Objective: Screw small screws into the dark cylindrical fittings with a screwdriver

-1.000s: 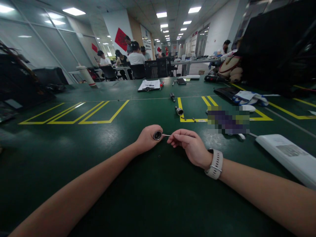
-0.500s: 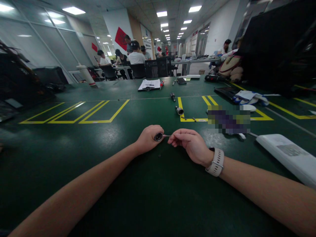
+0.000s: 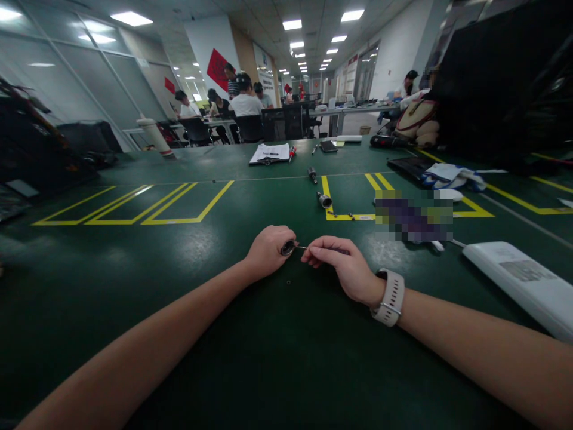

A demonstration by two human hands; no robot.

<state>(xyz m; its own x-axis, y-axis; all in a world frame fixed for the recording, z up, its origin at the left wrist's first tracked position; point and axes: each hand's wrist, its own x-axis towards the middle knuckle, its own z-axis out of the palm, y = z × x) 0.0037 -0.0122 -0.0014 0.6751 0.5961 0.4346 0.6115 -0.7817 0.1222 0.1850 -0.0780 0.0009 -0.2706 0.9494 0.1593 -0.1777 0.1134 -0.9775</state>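
My left hand (image 3: 268, 252) is closed around a hollow metal cylinder (image 3: 287, 248), its round open end facing toward me. Most of the cylinder is hidden in the fist. My right hand (image 3: 338, 263), with a pale watch on the wrist, pinches a small screwdriver (image 3: 302, 248). A thin shaft points left from the fingertips to the side of the cylinder, and a bit of dark handle shows above the fingers. Whether the tip sits inside a hole I cannot tell. A tiny ring-like part (image 3: 289, 282) lies on the green table just below the hands.
Beyond my hands lie two metal parts, a nearer cylinder (image 3: 324, 200) and a farther one (image 3: 312, 174), with several tiny pieces (image 3: 351, 216) by the yellow tape. A white box-like device (image 3: 514, 280) is at right. A clipboard (image 3: 270, 154) lies farther back. People sit in the background.
The cylinder's open end has turned a little in my left hand. My right fingers have shifted around the screwdriver, and some of its dark handle now shows.
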